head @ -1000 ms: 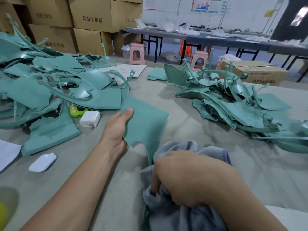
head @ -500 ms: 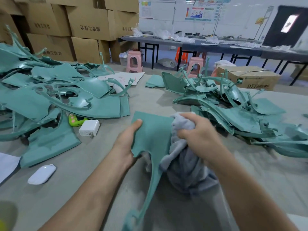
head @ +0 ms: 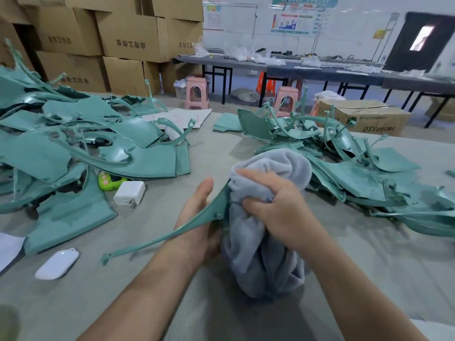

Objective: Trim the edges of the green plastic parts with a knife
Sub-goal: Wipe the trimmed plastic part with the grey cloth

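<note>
Centrally, green plastic part: held edge-on between both hands. Left hand grips it from the left; right hand clutches grey cloth against its right face.

Matt, smooth green plastic part, soft fleecy grey cloth bunched against it, glossy white plastic charger left of it, felt-like grey table cover, brown cardboard boxes behind.

The grey cloth hides most of the held green part. The left hand's fingers sit behind it. The left pile runs off-frame.
</note>
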A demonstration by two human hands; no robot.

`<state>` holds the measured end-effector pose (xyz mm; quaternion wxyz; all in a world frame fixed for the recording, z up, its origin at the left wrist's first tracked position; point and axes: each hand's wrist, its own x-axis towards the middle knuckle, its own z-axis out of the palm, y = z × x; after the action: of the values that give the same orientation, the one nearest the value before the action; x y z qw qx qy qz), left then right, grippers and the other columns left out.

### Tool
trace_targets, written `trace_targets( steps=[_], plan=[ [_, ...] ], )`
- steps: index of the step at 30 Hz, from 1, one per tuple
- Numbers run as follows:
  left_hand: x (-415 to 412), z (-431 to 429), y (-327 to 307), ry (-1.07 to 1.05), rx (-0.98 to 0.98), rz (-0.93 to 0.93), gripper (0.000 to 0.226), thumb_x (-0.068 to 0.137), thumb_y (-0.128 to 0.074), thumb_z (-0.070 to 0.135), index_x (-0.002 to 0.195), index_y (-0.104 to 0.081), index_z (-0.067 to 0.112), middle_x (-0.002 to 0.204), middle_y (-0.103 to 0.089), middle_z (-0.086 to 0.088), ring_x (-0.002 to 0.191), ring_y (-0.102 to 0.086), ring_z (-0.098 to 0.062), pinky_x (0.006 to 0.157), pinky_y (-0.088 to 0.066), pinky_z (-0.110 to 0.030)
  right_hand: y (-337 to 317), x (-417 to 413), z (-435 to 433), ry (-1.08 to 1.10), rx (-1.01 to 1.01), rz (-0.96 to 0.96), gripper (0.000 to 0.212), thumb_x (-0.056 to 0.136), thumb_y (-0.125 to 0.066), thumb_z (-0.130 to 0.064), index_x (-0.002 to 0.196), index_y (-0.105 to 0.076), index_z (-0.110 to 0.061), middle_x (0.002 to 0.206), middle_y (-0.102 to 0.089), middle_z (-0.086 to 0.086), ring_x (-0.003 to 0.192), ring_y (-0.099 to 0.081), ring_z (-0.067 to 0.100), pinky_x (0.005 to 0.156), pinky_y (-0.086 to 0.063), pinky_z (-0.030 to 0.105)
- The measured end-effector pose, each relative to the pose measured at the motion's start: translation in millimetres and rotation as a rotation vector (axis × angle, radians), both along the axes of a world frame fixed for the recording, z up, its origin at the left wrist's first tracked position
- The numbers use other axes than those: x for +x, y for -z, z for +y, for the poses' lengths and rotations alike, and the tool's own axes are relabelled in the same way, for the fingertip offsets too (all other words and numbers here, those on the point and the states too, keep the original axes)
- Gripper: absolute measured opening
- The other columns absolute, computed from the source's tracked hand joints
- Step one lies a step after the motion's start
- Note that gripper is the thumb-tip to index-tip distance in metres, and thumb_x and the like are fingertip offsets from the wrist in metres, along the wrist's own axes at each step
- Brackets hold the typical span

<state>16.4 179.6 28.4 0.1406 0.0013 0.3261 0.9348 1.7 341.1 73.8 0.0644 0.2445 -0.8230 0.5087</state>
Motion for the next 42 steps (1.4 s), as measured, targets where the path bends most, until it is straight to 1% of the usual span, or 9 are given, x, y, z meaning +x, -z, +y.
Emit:
trace_targets(
  steps=[5,10,15,19,25,31,34,37,42],
  plan=[
    [-11.8,-7.4,11.6,-0.066,0.102,-0.082,0.039,0.083,-0.061,0.038,0.097,-0.082,0.009,0.105,-0.076,-0.015,0.094,-0.075,-0.028,0.078,-0.060,-0.038,21.5,17.7,-22.1,0.055,0.377,0.076,0.075,0.084,-0.071,-0.041,0.147,-0.032,-0.052,0.137,-0.035,-0.012,0.121,-0.048,0.019,0.093,-0.045,0.033],
    [-11.9,-9.5,18.3,-0.080,0.133,-0.041,0.042,0.091,-0.046,0.030,0.076,-0.080,0.011,0.079,-0.073,-0.012,0.076,-0.074,-0.023,0.068,-0.059,-0.031,17.3,19.8,-30.8,-0.032,0.399,0.242,0.062,0.074,-0.063,-0.029,0.129,-0.047,-0.053,0.119,-0.044,-0.020,0.100,-0.055,0.012,0.073,-0.048,0.034],
    [-4.2,-2.4,11.5,-0.017,0.098,0.088,0.048,0.078,-0.063,0.023,0.120,-0.063,-0.001,0.086,-0.064,-0.020,0.069,-0.059,-0.032,0.064,-0.053,-0.034,6.0,-16.6,-16.2,0.126,0.169,0.115,0.019,0.084,-0.068,-0.015,0.089,-0.074,-0.032,0.106,-0.063,-0.020,0.102,-0.059,-0.004,0.082,-0.047,0.021],
    [-8.3,-12.5,13.0,-0.048,0.116,0.120,0.058,0.066,-0.067,0.020,0.119,-0.068,-0.002,0.111,-0.068,-0.023,0.099,-0.066,-0.035,0.094,-0.052,-0.044,4.8,-17.7,0.4,0.128,0.573,0.223,0.023,0.079,-0.064,-0.014,0.086,-0.073,-0.034,0.107,-0.056,-0.022,0.094,-0.049,-0.006,0.063,-0.035,0.015],
    [-14.7,-29.2,7.6,-0.230,0.255,0.180,0.035,0.058,-0.075,0.019,0.092,-0.077,0.010,0.099,-0.075,-0.010,0.092,-0.071,-0.029,0.094,-0.055,-0.044,13.4,-0.5,-4.9,0.084,0.852,0.097,0.026,0.086,-0.062,-0.017,0.108,-0.072,-0.026,0.102,-0.064,-0.006,0.085,-0.052,0.018,0.070,-0.043,0.025],
    [-19.4,-32.6,5.6,-0.261,0.310,0.175,0.034,0.058,-0.074,0.018,0.091,-0.076,0.012,0.099,-0.073,-0.008,0.090,-0.071,-0.028,0.091,-0.055,-0.042,-31.7,3.4,8.7,-0.081,0.645,-0.159,0.036,0.061,-0.071,-0.016,0.089,-0.078,-0.038,0.082,-0.070,-0.026,0.082,-0.061,-0.007,0.066,-0.045,0.009],
    [-18.9,-28.7,4.0,-0.148,0.270,0.204,0.037,0.073,-0.062,0.020,0.104,-0.076,0.006,0.110,-0.073,-0.015,0.101,-0.070,-0.030,0.093,-0.055,-0.042,-40.1,13.9,-0.2,0.086,0.325,0.005,0.057,0.052,-0.065,-0.026,0.107,-0.072,-0.044,0.095,-0.073,-0.019,0.094,-0.065,0.001,0.084,-0.052,0.020],
    [-13.1,-22.4,-2.8,-0.022,0.101,0.157,0.046,0.078,-0.056,0.021,0.115,-0.072,-0.001,0.113,-0.072,-0.022,0.103,-0.070,-0.033,0.094,-0.057,-0.042,-19.0,26.5,-26.4,0.097,0.075,-0.102,0.083,0.068,-0.071,-0.015,0.144,-0.051,-0.041,0.114,-0.062,-0.024,0.106,-0.059,-0.008,0.090,-0.045,0.007],
    [-14.4,-28.5,1.4,-0.246,-0.262,0.083,0.018,0.097,-0.046,0.021,0.093,-0.061,0.012,0.066,-0.073,0.004,0.059,-0.070,-0.008,0.055,-0.056,-0.019,18.7,48.0,-55.3,0.076,0.059,-0.054,0.081,0.078,-0.059,-0.006,0.148,-0.044,-0.044,0.103,-0.057,-0.032,0.099,-0.054,-0.023,0.079,-0.043,0.000]
  ],
)
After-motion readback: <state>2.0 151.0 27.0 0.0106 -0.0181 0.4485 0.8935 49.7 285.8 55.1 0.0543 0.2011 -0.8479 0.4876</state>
